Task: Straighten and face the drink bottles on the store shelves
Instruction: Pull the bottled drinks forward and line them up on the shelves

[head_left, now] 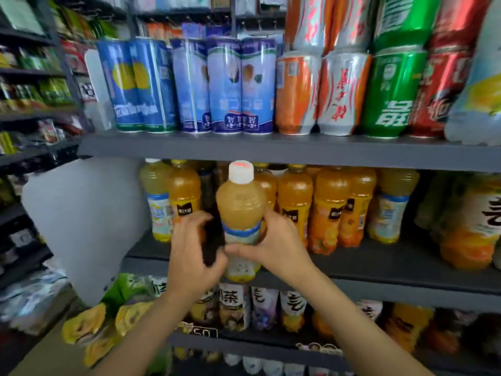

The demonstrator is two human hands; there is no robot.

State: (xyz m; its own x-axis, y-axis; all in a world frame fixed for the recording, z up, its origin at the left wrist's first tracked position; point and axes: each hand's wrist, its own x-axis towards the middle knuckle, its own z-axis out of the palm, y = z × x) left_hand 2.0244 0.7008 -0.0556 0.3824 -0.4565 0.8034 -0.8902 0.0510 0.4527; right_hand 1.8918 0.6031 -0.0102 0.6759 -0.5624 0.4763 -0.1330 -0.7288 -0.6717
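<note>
Head view, nearest first. Left hand [193, 246]: fingers curled loosely, blurred, beside a dark bottle [212, 240]; whether it grips that bottle cannot be told. Right hand [273, 244]: wrapped round the label band of one pale yellow juice bottle with a white cap [240, 213], thumb across the front. This bottle stands upright at the front lip of the grey metal middle shelf [379, 267], between the two hands, apparently held there so the label can be turned outward.

Behind the hands, same shelf: row of orange juice bottles with yellow caps [295, 204], about five visible in front, more hidden behind. Left of the hands: one pale juice bottle with a blue-and-white label [157, 196], matching the held one; another [390, 202] stands right of the hands.

Above the hands, upper shelf [244, 147]: tall blue cans [189, 85], roughly five; orange-and-silver cans [322, 93], two in front; green can [390, 90]; red can [436, 93]. More are stacked on top.
</note>
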